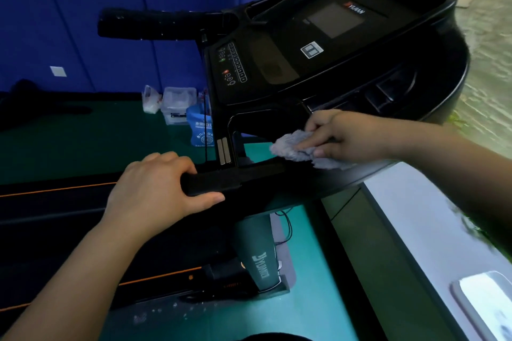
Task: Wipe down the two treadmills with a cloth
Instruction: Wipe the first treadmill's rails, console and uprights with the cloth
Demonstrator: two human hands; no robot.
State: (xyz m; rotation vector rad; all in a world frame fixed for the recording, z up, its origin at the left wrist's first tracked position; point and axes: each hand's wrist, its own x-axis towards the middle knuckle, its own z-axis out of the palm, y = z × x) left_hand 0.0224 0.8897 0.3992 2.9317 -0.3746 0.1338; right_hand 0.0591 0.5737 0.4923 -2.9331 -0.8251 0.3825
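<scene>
A black treadmill fills the view, its console [318, 44] with a dark screen tilted toward me. My left hand [155, 188] grips the end of the near black handrail [235, 178], thumb underneath. My right hand [340, 135] holds a fluffy grey cloth [293, 147] and presses it on the same handrail where it meets the console. The far handrail [163, 23] sticks out to the left. The running belt [69, 216], dark with orange lines, lies below my left arm. A second treadmill is not in view.
Against the blue wall panel [83, 8] stand a clear plastic box [177, 104], a blue bag [201, 126] and a white bag [151, 99] on the green floor. A grey upright [259, 255] and cables sit under the handrail. A pale sill [429, 230] runs along the right.
</scene>
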